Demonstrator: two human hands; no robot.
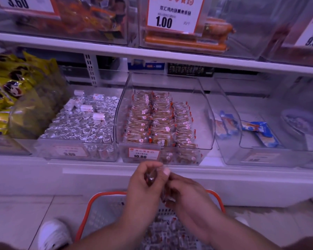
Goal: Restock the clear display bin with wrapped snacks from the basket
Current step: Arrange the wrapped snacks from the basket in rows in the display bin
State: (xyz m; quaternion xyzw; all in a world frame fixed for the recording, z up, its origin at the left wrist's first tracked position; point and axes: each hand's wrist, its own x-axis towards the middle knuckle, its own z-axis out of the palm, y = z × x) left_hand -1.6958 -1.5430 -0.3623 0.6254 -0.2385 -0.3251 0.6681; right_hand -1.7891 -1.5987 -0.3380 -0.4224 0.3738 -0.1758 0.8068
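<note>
Shelf (152, 56) in front of me, clear display bin (202, 112) centre, three rows of wrapped snacks (152, 120) inside, too many to count, right side bare. Basket (101, 210) on the floor below my arms, loose snacks in it, count unreadable. Left hand (145, 184) and right hand (186, 193) meet above the basket, fingers of both curled round a small bunch of snacks (163, 194); can't tell how many. To do this well I'd square the bunch edge-on, lift it over the bin's front lip, then stand it in the bare strip beside the third row, wrappers facing the same way.
</note>
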